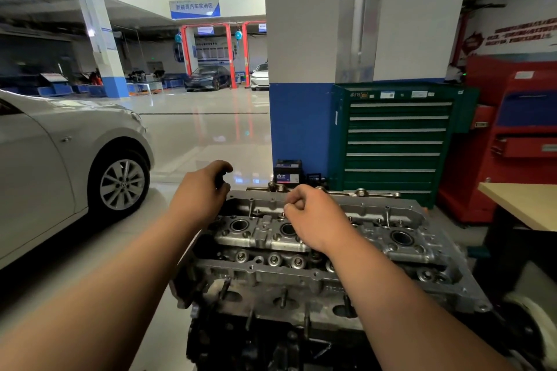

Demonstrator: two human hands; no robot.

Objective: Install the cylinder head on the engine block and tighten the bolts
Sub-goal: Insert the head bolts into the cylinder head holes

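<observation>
1. Left of your left hand [200, 190] is a silver car [60, 159], front wheel facing you, well apart from the engine.
2. Beyond your right hand [316, 220] is a white pillar with a blue base [301, 129]. A small battery [287, 173] sits on the floor at its foot, just behind the head's far edge.
3. Right of your right hand is a green drawer cabinet [391, 141], with a red cabinet [518, 135] beside it. A wooden tabletop corner [518, 205] is near the head's right end.
4. In the way: your right forearm crosses the middle of the head and hides part of the centre.
5. The cylinder head [265, 238] sits on the dark engine block [241, 346], directly under your right hand.
6. The head is bare grey aluminium. It has round plug wells [239, 224] in a row along the top, and studs [283, 297] stick out of the near face.
7. Left hand: fingers curled, thumb close to the fingertips, hovering off the head's far-left corner. Can't tell if it holds anything.
8. Right hand: loose fist, fingertips bunched against the thumb, low over the head's far side. Can't tell if a bolt is pinched.
</observation>
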